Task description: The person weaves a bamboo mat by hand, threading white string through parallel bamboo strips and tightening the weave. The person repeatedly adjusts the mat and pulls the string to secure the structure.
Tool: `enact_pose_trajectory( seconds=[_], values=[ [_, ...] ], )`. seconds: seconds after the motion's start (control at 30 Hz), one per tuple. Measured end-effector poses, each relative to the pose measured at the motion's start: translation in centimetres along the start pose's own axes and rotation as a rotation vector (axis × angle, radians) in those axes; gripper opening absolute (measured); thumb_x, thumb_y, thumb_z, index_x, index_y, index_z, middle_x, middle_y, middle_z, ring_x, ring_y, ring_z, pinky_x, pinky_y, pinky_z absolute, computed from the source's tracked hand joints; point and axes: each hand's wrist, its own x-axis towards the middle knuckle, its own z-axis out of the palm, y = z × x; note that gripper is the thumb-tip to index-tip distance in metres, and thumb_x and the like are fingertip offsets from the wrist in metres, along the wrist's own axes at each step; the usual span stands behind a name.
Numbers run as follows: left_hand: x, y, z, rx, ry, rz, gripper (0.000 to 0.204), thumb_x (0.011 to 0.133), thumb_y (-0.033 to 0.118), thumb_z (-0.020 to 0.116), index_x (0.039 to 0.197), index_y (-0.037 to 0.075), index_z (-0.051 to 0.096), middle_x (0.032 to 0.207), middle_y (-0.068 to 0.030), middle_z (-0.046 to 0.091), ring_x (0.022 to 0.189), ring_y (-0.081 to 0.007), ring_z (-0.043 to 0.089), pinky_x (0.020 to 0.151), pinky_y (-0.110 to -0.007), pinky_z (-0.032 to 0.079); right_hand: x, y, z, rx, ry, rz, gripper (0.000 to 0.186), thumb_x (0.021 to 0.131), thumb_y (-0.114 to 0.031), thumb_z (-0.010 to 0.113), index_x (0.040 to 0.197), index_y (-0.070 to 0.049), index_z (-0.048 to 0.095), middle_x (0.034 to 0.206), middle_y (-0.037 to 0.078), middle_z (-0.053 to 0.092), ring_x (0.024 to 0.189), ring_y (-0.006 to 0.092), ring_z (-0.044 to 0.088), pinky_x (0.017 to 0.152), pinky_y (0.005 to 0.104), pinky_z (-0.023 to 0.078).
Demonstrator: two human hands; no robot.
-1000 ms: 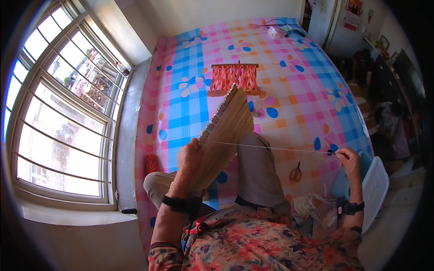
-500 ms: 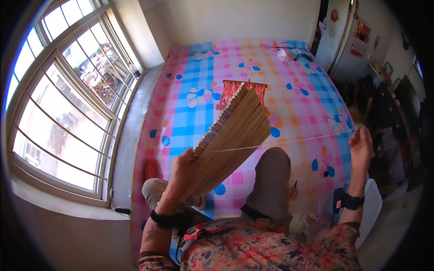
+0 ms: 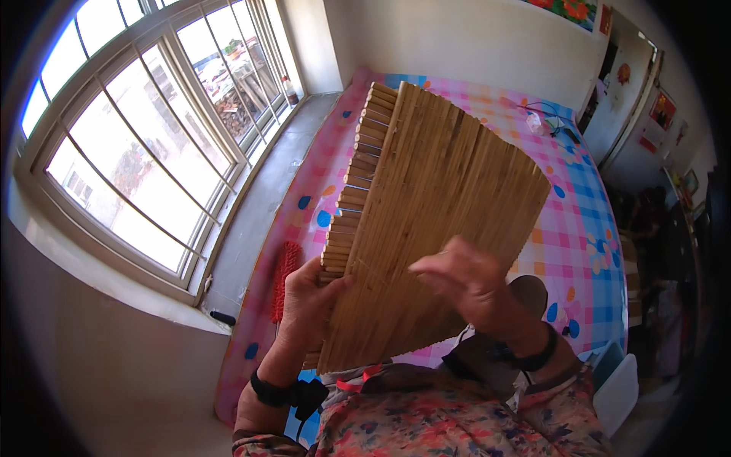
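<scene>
Left hand [image 3: 303, 299] grasps wooden-stick panel [image 3: 449, 175] by its edge.
Right hand [image 3: 474, 280] curls before its face; whether it holds anything, I cannot tell.

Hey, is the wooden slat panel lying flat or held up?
Held up, slanting: the left hand grips the wooden slat panel by its left edge, its broad face toward the camera.

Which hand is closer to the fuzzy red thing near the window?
The left. The left hand is just to the right of the fuzzy red thing, holding the wooden panel by its edge. The right hand is farther right, over the panel's face.
</scene>
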Motion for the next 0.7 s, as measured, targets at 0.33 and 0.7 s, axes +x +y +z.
enact_pose_trajectory(
  seconds=[0.33, 0.7],
  values=[
    [-2.0, -1.9, -2.0, 0.051, 0.008, -0.016, 0.031, 0.085, 0.001, 0.070, 0.116, -0.003, 0.064, 0.100, -0.0041, 0.070, 0.089, -0.0090, 0.064, 0.078, -0.026, 0.053, 0.2, 1.3, 8.8, -0.005, -0.085, 0.036, 0.015, 0.087, -0.013, 0.068, 0.101, -0.007, 0.068, 0.079, 0.010, 0.052, 0.070, 0.0295, 0.060, 0.059, 0.0395, 0.050],
    [-2.1, -2.3, -2.3, 0.010, 0.075, -0.026, 0.031, 0.085, -0.002, 0.071, 0.115, -0.003, 0.064, 0.100, -0.0037, 0.070, 0.090, -0.0081, 0.064, 0.079, -0.025, 0.054, 0.2, 0.9, 9.2, -0.145, -0.139, -0.012, 0.021, 0.082, -0.008, 0.066, 0.103, -0.006, 0.068, 0.079, 0.009, 0.050, 0.073, 0.0270, 0.060, 0.059, 0.0381, 0.051]
  ],
)
